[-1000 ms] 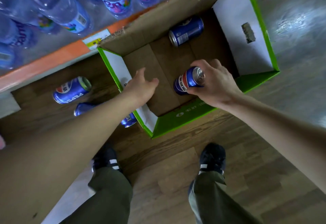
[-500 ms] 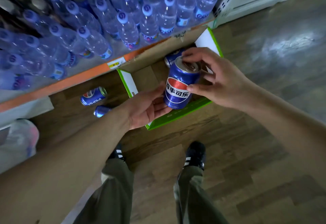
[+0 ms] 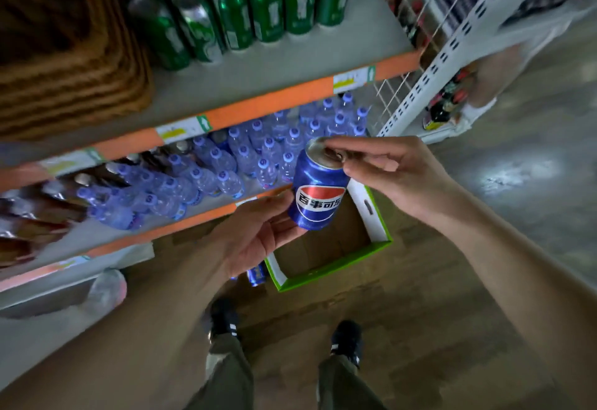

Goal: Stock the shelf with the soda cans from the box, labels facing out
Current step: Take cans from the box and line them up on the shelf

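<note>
- A shelf (image 3: 258, 109) with orange edge strips is filling the upper frame, carrying green bottles (image 3: 258, 6) on the upper tier and water bottles (image 3: 245, 161) on the tier below; no open slot for cans is showing clearly here.
- The box (image 3: 329, 272), green-edged and open-topped, is sitting on the wood floor (image 3: 420, 296) just below the hands, its visible bottom looking bare.
- The right hand (image 3: 397, 177) is reaching in from above, fingertips pinching the can's top rim, probably to steady or turn it.
- The left hand (image 3: 258, 235) is cupping the can's lower side, fingers curled around it from beneath, likely taking its weight for the lift toward the shelf.
- The can (image 3: 318, 195), blue with a red-and-white logo, is being held upright between both hands above the box, label facing the camera.
- A second can (image 3: 256, 275) is lying on the floor beside the box, partly hidden by the left wrist.
</note>
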